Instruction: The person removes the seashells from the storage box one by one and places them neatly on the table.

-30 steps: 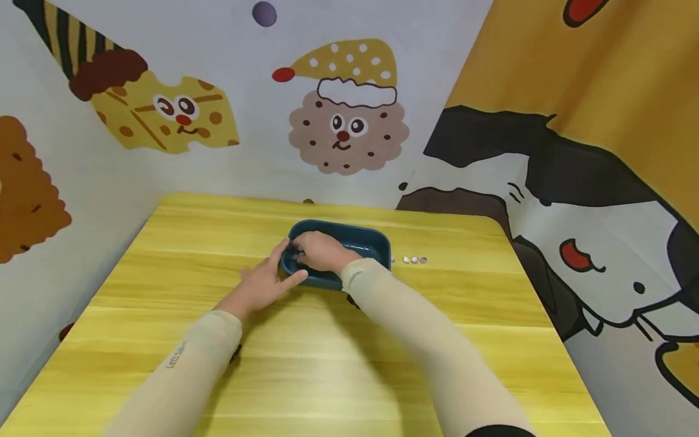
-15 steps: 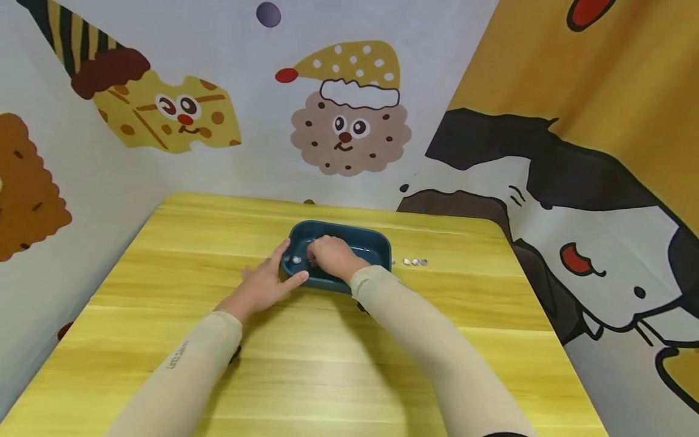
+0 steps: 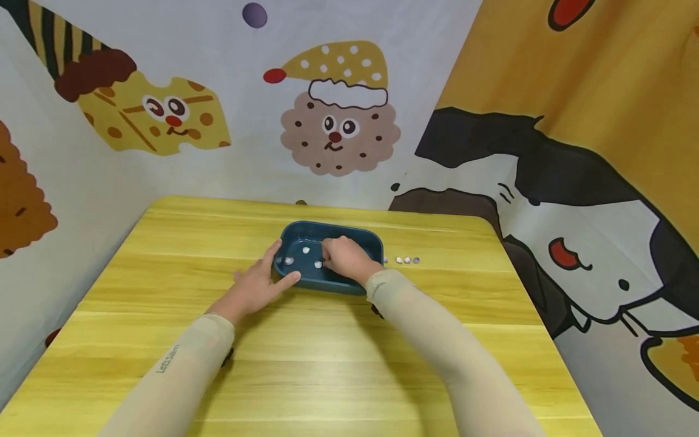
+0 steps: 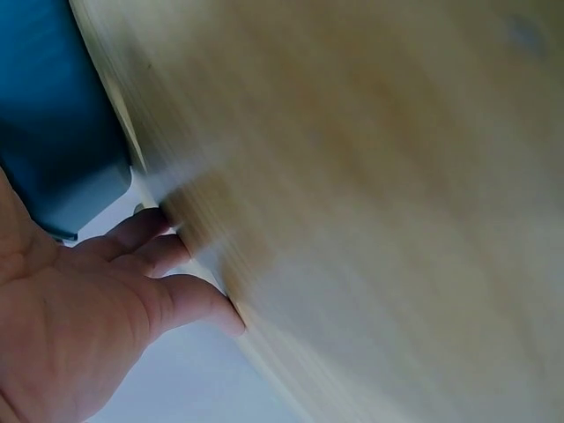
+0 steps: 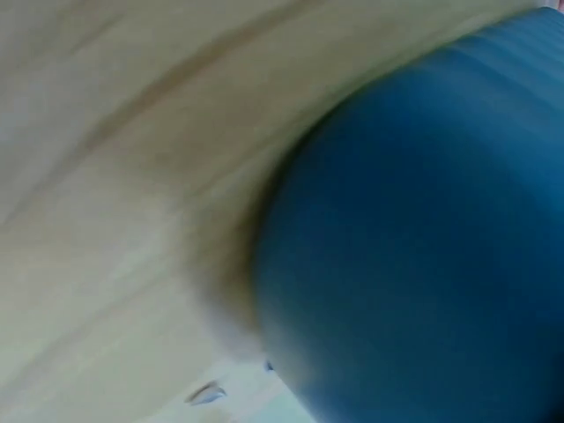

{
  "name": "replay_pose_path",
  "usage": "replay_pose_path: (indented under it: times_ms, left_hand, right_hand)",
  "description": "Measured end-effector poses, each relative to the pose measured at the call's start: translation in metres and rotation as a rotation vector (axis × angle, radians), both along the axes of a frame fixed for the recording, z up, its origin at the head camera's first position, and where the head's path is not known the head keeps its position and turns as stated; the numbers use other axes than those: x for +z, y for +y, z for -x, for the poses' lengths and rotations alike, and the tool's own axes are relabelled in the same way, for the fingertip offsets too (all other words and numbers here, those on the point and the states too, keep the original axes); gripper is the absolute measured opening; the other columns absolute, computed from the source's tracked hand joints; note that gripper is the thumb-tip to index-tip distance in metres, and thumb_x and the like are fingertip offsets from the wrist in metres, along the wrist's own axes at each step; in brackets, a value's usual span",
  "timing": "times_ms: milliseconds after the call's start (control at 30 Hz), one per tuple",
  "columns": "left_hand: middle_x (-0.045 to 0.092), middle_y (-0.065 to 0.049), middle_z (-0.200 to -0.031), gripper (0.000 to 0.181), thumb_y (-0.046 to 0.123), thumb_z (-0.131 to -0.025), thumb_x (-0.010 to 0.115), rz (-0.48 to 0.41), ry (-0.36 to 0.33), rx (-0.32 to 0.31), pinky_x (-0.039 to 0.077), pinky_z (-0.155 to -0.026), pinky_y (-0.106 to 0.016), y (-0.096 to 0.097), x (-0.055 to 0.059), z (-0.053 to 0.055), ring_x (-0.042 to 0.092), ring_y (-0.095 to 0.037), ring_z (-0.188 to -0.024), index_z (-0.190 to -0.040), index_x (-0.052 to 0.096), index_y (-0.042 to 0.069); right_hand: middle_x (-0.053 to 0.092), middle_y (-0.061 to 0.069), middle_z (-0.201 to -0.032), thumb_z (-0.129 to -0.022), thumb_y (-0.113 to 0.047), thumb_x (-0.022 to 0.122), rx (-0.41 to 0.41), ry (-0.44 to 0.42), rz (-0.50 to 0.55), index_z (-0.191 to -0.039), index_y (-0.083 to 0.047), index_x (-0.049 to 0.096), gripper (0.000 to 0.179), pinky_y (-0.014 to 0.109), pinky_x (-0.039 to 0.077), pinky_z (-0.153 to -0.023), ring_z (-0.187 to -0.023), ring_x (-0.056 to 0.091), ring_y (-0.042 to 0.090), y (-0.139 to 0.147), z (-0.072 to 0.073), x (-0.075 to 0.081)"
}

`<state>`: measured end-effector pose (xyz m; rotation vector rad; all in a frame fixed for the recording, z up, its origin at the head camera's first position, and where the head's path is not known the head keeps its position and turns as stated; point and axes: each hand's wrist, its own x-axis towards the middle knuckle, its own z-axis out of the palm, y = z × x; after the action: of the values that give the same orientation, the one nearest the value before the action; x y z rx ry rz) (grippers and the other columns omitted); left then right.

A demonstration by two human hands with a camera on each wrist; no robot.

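Observation:
A dark blue tray (image 3: pixel 306 230) stands on the table, with small whitish pieces (image 3: pixel 306 250) apart from each other on its left half; they look like shells or pebbles. My left hand (image 3: pixel 253 288) lies at the tray's left end, thumb and fingers spread, thumb along the near wall. The left wrist view shows that hand (image 4: pixel 97 317) beside the tray (image 4: pixel 57 115). Inside the tray, my right hand (image 3: pixel 349 258) has its fingers curled downward near the middle. Whether its fingertips hold a piece is hidden. Only the tray's outer side (image 5: pixel 423 247) fills the right wrist view.
Several more small pale and purplish pieces (image 3: pixel 407 260) lie in a row on the wooden table (image 3: pixel 327 364), just right of the tray. One such piece (image 5: pixel 206 394) shows in the right wrist view. A cartoon-printed cloth (image 3: pixel 240 176) hangs behind the table.
My right hand has moved from the tray's left end rightward to its middle, uncovering whitish pieces on the tray floor. My left hand stays at the left end.

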<state>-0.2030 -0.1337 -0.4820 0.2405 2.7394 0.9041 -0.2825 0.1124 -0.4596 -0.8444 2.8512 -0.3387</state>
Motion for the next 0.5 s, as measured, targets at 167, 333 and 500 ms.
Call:
replay_pose_path:
  times_ms: [167,333,500]
  left_hand:
    - [0.028,-0.026,-0.174,0.106,0.084,-0.099,0.042,0.003,0.012,-0.003,0.006,-0.112,-0.094,-0.001,-0.001,0.0,0.036,-0.054,-0.156,-0.174,-0.007,0.028]
    - [0.03,-0.027,-0.173,0.107,0.086,-0.098,0.042,-0.001,0.008,-0.002,0.004,-0.112,-0.094,-0.001,-0.001,0.001,0.035,-0.054,-0.156,-0.174,-0.007,0.028]
    - [0.027,-0.026,-0.175,0.107,0.087,-0.097,0.041,-0.004,-0.006,0.004,0.002,-0.113,-0.093,-0.001,-0.001,0.001,0.032,-0.054,-0.158,-0.173,-0.008,0.03]
  right_hand:
    - [0.08,0.005,-0.126,-0.104,-0.017,0.073,-0.004,-0.033,0.05,-0.129,-0.011,0.078,0.027,0.036,0.062,-0.1,-0.115,0.076,0.02,0.004,0.0,-0.005]
    - [0.081,0.004,-0.123,-0.103,-0.015,0.073,-0.004,-0.053,0.095,-0.119,-0.013,0.083,0.02,0.036,0.062,-0.1,-0.119,0.075,0.021,0.009,0.0,-0.007]
    - [0.083,0.004,-0.113,-0.1,-0.014,0.077,-0.052,-0.044,0.135,-0.109,-0.012,0.085,0.013,0.036,0.064,-0.094,-0.108,0.077,0.02,0.015,-0.001,-0.007]
